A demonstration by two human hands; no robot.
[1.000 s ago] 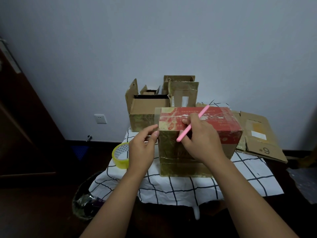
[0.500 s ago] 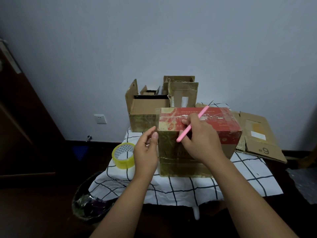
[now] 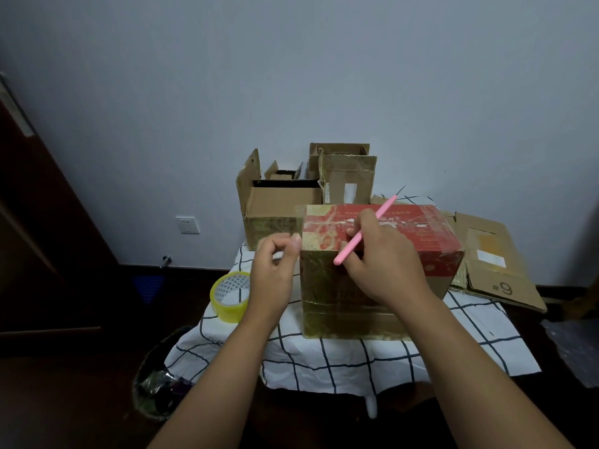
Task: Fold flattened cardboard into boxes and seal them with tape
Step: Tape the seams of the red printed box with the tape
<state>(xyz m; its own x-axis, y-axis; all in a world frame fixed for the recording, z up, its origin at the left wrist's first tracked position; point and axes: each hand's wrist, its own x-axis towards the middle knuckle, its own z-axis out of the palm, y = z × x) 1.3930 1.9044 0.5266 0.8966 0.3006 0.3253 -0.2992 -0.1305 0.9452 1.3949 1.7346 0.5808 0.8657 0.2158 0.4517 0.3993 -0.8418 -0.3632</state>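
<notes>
Nearest me, my two forearms reach up over the checked cloth [image 3: 340, 361] that covers the bench. My left hand [image 3: 270, 270] hovers just beside the box's left edge, fingers curled with thumb and forefinger drawn together; whether that grip pinches a bit of clear tape I cannot tell, the fingertips are blurred. My right hand [image 3: 385, 264] rests on the near top edge of the red-topped box [image 3: 382, 273], its grip closed round a pink stick [image 3: 364, 230] that slants up to the right. The box stands upright in the middle of the bench, flaps closed, shiny tape across its top and front. Left of it lies a yellow tape roll [image 3: 230, 296] on the cloth. Further back stand open brown boxes [image 3: 282, 209], and to the right flattened cardboard [image 3: 492, 264] marked #9 leans off the bench edge. Below left, on the floor, sits a dark bin [image 3: 158, 384].
</notes>
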